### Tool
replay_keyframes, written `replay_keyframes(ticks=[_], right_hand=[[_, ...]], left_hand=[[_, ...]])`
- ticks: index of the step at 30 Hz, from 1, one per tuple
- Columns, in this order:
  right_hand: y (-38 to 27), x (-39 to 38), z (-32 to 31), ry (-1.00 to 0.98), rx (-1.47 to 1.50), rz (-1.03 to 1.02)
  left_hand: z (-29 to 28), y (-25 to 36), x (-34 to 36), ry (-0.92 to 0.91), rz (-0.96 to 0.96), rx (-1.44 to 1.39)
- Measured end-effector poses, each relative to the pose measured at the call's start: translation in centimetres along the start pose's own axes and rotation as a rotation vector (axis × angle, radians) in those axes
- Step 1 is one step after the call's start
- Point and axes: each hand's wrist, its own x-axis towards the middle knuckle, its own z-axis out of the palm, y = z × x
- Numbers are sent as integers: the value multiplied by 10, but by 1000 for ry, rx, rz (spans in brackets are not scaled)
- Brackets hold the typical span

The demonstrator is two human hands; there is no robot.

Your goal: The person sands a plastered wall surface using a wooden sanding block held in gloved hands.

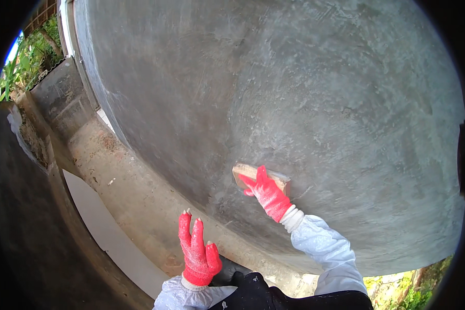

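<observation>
My right hand (269, 195), in a red glove with a white cuff, grips a pale, wood-coloured rectangular block (247, 171). The block's far side lies against the grey plastered wall (320, 124); whether its face carries sandpaper or another covering is hidden. Fingers of that hand stretch along and over the block. Lower and to the left, my left hand (199, 253) is raised in a matching red glove, fingers apart and holding nothing. Bare fingertips poke out of this glove. Both forearms wear white sleeves.
Below the wall runs a narrow concrete floor (124, 181). A long white panel (106, 227) lies along the left, beside a dark low wall (31, 217). Green plants (33, 59) stand at the far left, past a door frame (77, 51). More greenery (416, 289) shows at lower right.
</observation>
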Motion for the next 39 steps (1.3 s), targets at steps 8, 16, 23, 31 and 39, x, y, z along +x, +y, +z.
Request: replay_keyframes(ticks=[8, 16, 23, 31, 39], right_hand=[[164, 19, -98, 327, 349, 784], [22, -25, -10, 75, 64, 81], [240, 23, -129, 458, 304, 953], [126, 5, -58, 359, 320, 483], [261, 14, -133, 527, 239, 1026]], left_hand=[[-18, -10, -1, -33, -21, 74], [21, 9, 5, -168, 83, -78], [3, 1, 15, -131, 112, -63], [10, 24, 26, -138, 179, -120], [-15, 8, 28, -129, 206, 16]])
